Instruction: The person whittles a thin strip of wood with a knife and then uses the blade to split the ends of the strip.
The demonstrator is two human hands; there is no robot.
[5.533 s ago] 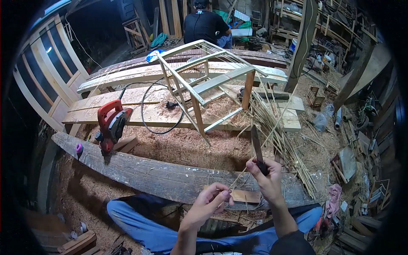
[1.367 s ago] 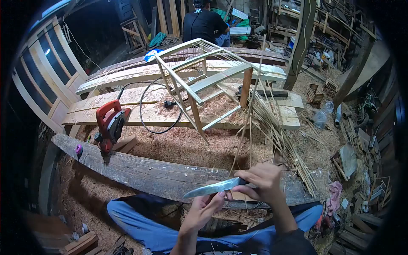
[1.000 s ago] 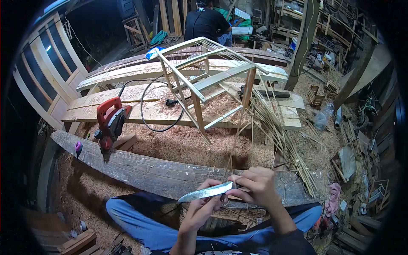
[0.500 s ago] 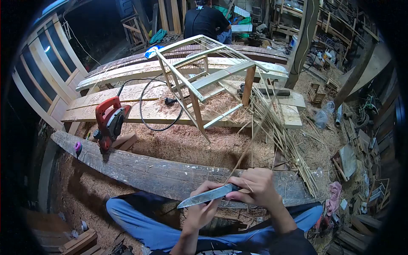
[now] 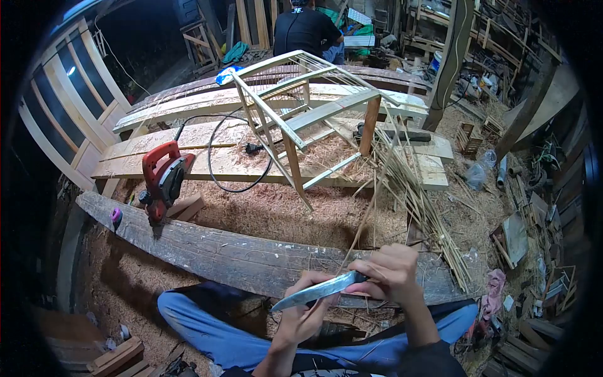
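My right hand point(image 5: 391, 273) is closed round the dark handle of a knife point(image 5: 317, 291), whose broad blade points left across my left hand point(image 5: 303, 314). The fingers of my left hand are bent behind the blade, pinching a thin bamboo strip point(image 5: 366, 221) that slants up and away toward the frame. Beyond the plank stands a slatted wooden frame point(image 5: 292, 135) on pale boards. To its right lies a bundle of thin strips point(image 5: 433, 223).
A weathered plank point(image 5: 220, 251) crosses before my knees, with a red power planer point(image 5: 164, 179) and a purple object point(image 5: 116, 215) on its left. A black cable loops over the boards point(image 5: 207, 160). A person point(image 5: 304, 31) sits beyond. A post point(image 5: 449, 69) stands right.
The knife and both hands have shifted slightly to the right. The blade has turned a little and looks brighter. The view has moved slightly.
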